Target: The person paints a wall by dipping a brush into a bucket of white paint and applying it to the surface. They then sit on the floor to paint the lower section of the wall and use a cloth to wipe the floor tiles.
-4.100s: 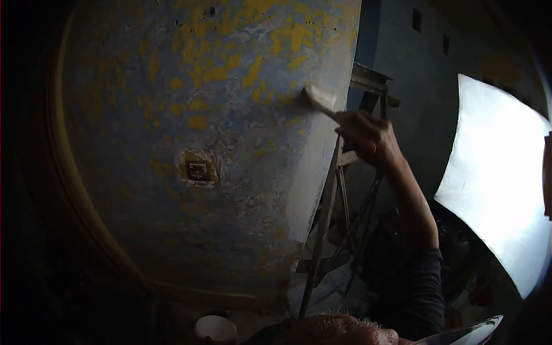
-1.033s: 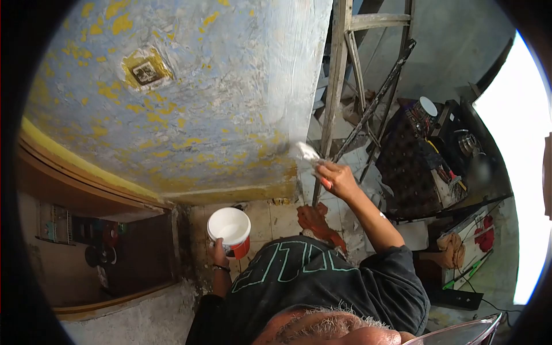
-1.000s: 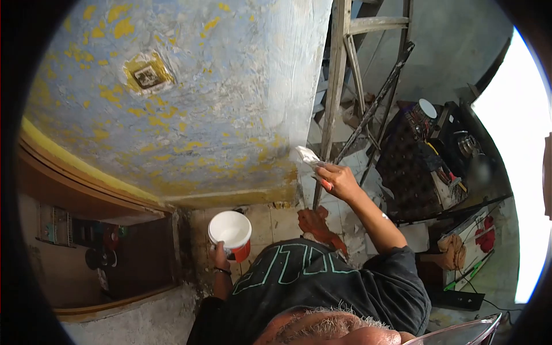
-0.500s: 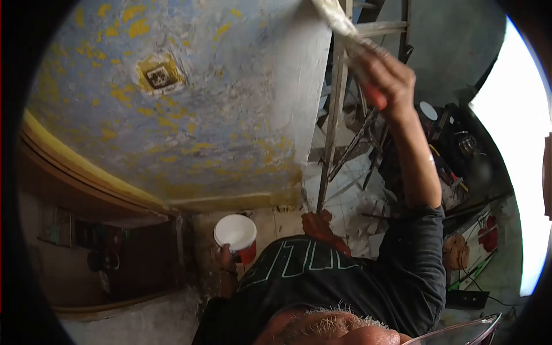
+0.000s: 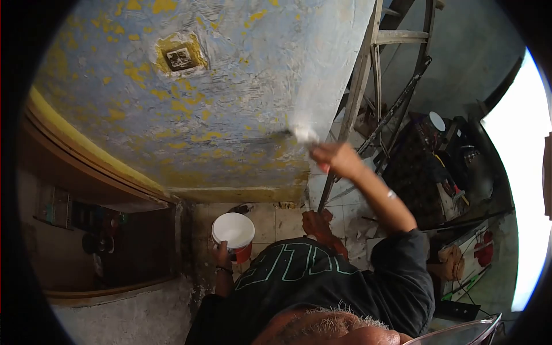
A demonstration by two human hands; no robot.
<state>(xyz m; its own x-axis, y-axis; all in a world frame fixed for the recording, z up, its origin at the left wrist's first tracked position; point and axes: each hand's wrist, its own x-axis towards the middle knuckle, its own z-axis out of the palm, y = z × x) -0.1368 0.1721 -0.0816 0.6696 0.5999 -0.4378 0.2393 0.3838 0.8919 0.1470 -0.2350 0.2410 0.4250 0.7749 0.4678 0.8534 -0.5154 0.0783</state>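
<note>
My right hand [image 5: 336,158] is closed around a paintbrush [image 5: 303,133], its white-coated head blurred by motion. The bristles overlap the patchy blue, yellow and white wall [image 5: 230,109] near its right edge, where a whitish coat shows. Low on the left, my left hand [image 5: 222,253] grips the rim of a bucket [image 5: 234,230], white inside and red outside, holding it upright beside my body. White material shows inside the bucket.
A wooden ladder [image 5: 356,86] stands just right of the wall's edge. Tools and clutter [image 5: 460,167] cover a surface at the right. A recessed electrical box [image 5: 179,58] sits in the wall. Lower left is a wood-framed opening [image 5: 138,253]; rubble lies on the tiled floor [image 5: 264,221].
My right hand has swept the paintbrush down and left, from high by the ladder to lower on the wall. The view has shifted slightly. My left hand still holds the bucket.
</note>
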